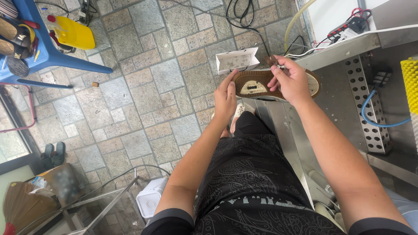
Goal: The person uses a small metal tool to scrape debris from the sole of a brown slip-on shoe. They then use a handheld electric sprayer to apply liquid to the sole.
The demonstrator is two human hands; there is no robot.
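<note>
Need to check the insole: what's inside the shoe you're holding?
Inside the brown shoe a cream insole with dark markings shows. The right hand covers the middle; the left hand hides the heel end.

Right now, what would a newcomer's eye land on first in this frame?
First, the brown shoe, held sole-up at upper centre between the left hand and the right hand, just above a metal bench edge. Next, the yellow jug beside the blue plastic chair at upper left on the stone-tiled floor. A yellow brush roller shows at the right edge.
</note>
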